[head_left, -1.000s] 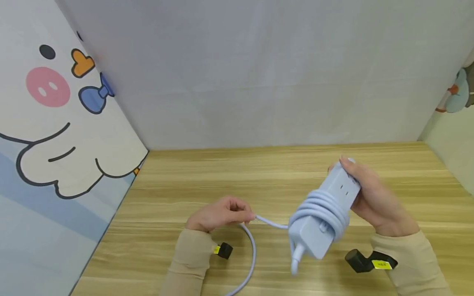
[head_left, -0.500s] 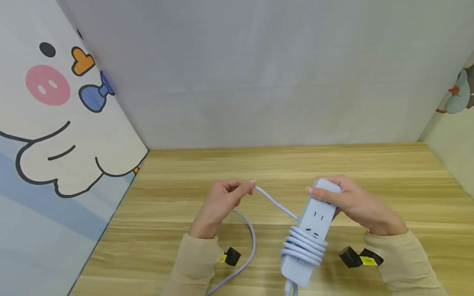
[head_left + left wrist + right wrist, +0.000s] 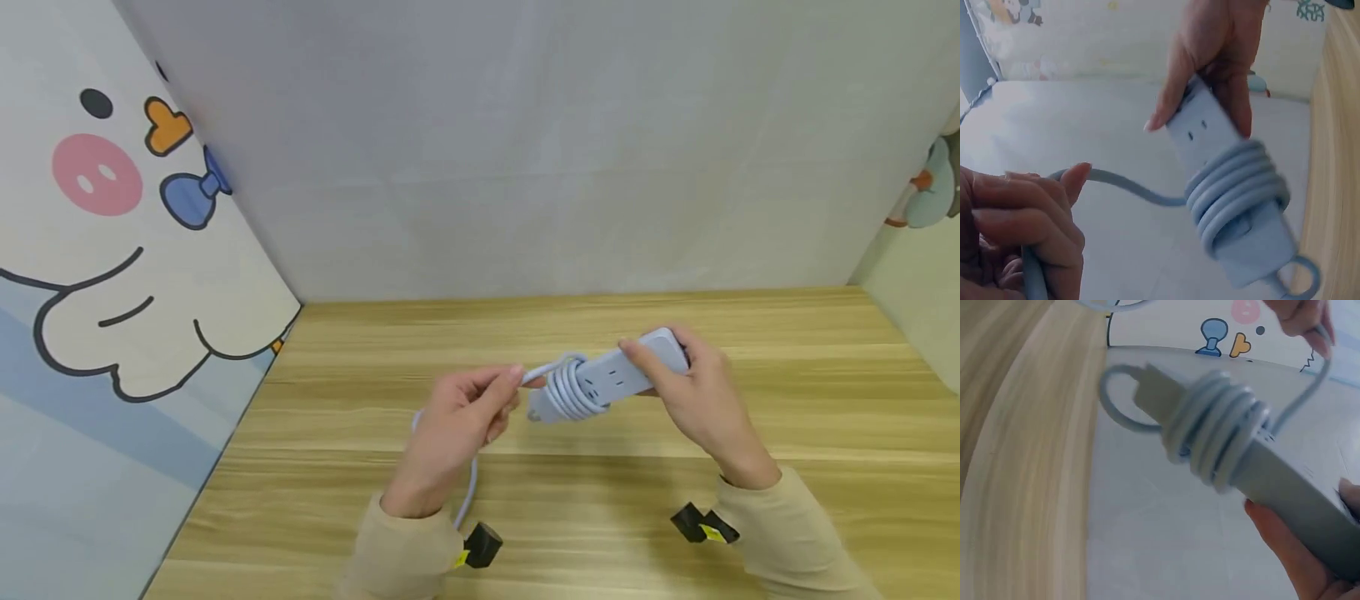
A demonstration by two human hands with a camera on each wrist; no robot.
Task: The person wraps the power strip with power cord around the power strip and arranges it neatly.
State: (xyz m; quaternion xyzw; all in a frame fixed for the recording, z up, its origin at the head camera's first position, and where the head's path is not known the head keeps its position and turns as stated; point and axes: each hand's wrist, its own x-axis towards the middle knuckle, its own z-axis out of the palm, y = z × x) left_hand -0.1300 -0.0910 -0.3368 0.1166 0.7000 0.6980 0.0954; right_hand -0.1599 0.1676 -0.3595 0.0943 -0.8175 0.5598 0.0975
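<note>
A white power strip (image 3: 626, 367) is held above the table by my right hand (image 3: 693, 396), its thumb on the socket face and its fingers behind the far end. Several turns of the strip's own white cord (image 3: 573, 390) wrap around the end nearer my left hand. Between thumb and forefinger, my left hand (image 3: 468, 425) pinches the cord where it leaves the coil. The slack runs back under that hand toward the table's front. In the left wrist view a small cord loop (image 3: 1310, 275) sticks out from the strip's lower end. The plug is out of sight.
The wooden table (image 3: 360, 350) meets a pale cloth backdrop (image 3: 570, 167) along its far edge. At left stands a panel (image 3: 187, 308) printed with a cartoon. A black wrist camera (image 3: 482, 546) sits at the left cuff, and another black camera (image 3: 697, 523) at the right.
The power strip has swung from steeply slanted to nearly level and moved left. My left hand has risen and come close to the coil with the cord still pinched.
</note>
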